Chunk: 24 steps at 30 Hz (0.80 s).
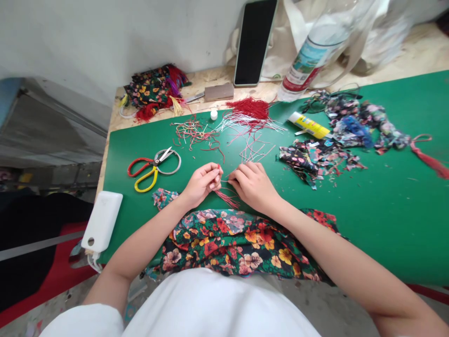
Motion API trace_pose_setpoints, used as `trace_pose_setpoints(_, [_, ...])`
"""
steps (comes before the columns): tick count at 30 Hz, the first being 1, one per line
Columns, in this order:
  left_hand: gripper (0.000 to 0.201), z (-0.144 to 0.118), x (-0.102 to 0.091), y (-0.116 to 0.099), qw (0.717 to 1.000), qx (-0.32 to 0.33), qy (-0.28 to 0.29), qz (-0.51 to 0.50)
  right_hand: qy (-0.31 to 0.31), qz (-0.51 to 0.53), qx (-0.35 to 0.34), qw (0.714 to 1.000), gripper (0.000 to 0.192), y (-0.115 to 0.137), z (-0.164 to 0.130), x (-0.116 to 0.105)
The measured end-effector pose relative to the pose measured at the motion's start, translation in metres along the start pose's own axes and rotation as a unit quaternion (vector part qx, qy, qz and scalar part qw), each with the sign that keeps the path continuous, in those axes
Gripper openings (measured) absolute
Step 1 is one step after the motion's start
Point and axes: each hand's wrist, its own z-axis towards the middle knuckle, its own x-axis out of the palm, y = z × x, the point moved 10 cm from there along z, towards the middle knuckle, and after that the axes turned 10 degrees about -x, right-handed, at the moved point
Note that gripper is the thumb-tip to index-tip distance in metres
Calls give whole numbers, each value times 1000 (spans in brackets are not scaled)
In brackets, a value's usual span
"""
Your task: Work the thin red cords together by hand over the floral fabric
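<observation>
Pinched in my left hand (203, 183) is a small red tassel (227, 198), its strands hanging down to the right. My right hand (253, 186) is closed on a thin thread (225, 181) that runs across to the tassel. Just below both hands lies floral fabric (242, 238) along the table's near edge. Beyond them are loose cut threads (257, 149) and a bundle of red threads (249, 108) with white ones. Scissors (154, 168) with one red and one yellow handle rest left of my left hand, blades apart.
A white power bank (102, 221) sits at the table's left edge. Fabric scraps (308, 159) and a yellow glue tube (310, 125) lie on the green mat (386, 224) at right. At the back stand a phone (254, 44) and a plastic bottle (310, 56).
</observation>
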Motion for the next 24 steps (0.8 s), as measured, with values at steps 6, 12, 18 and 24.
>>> trace_pose_setpoints(6, [18, 0, -1, -1, 1000, 13, -1, -2, -56, 63, 70, 994, 16, -16, -4, -12])
trace_pose_setpoints(12, [21, 0, -2, 0, 998, 33, -2, 49, -130, 155, 122, 972, 15, -27, -8, -22])
trace_pose_setpoints(18, [23, -1, -2, -1, 994, 53, 5, 91, -117, 187, 109, 969, 15, -19, -6, -17])
trace_pose_setpoints(24, [22, -1, -1, -1, 992, 62, 10, 114, -106, 200, 101, 969, 14, -16, -5, -12])
